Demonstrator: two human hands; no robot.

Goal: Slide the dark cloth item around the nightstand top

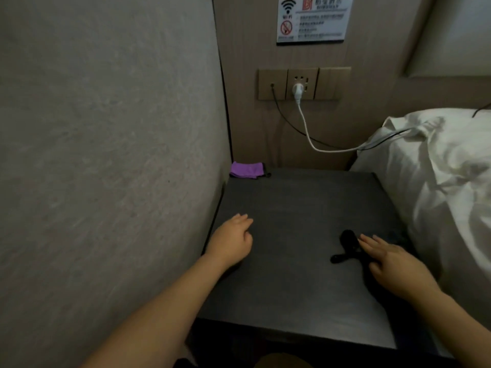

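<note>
On the dark tabletop (292,261), two bare hands down near its front half. Left hand (232,241) resting by the tabletop's left edge, fingers loosely curled, grip empty, touching only the surface. Right hand (393,264) toward the tabletop's right side, fingers straight and laid flat against a small black object (345,247); grip slack, nothing closed round it. Object itself: dark, lumpy, with a short stub sticking out toward the tabletop's front-left; too dark against the surface to identify further. Sits right of tabletop centre, touching the right fingertips.

Step in hand, as a judgement: contact stage, pressing or steadying the black object, not yet picked up. Next move probably needs fingers and thumb curled round it for a proper hold, or a push across the tabletop; low contrast and small size call for care in locating its edges.

Counts: hands 2, black object 1, purple cloth (247,170) 1 at the tabletop's far-left corner against the wall. Above the tabletop's far edge: socket panel (304,83) 1, white plug and cable (305,123) 1, thin black cable (285,119) 1, notice sign (313,18) 1. Right of the tabletop: white bedding (438,168), touching its side.
</note>
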